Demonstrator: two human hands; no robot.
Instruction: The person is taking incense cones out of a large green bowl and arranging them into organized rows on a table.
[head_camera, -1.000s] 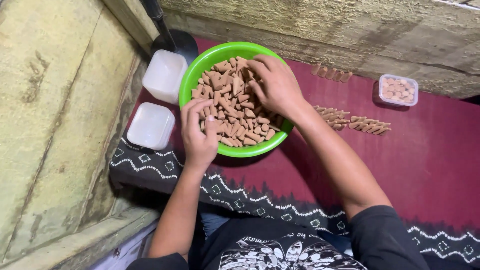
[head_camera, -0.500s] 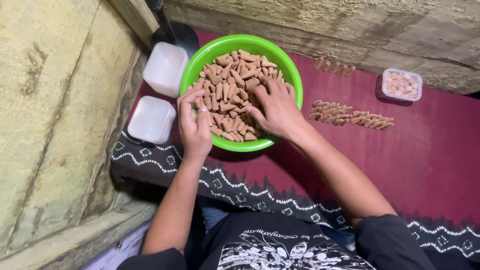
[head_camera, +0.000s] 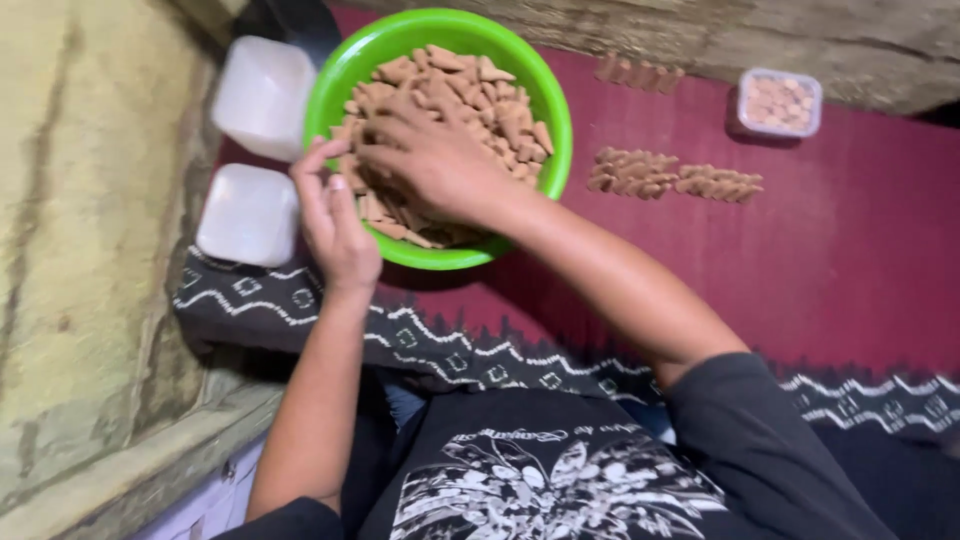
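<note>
A round bright-green plastic bowl (head_camera: 545, 120) heaped with small tan, finger-shaped pieces (head_camera: 480, 95) sits on the dark red patterned cloth (head_camera: 850, 250). The right hand (head_camera: 440, 160) lies spread over the heap, fingers curled among pieces. The left hand (head_camera: 335, 225) rests at the bowl's near-left rim; whether it grips anything I cannot tell.

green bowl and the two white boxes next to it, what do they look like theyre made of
The green bowl looks like plastic: one bright even colour, smooth thin rim with a slight sheen. The two white boxes also seem plastic, milky and half-translucent with rounded corners and a matte look, though motion blur leaves the finish uncertain.
</note>
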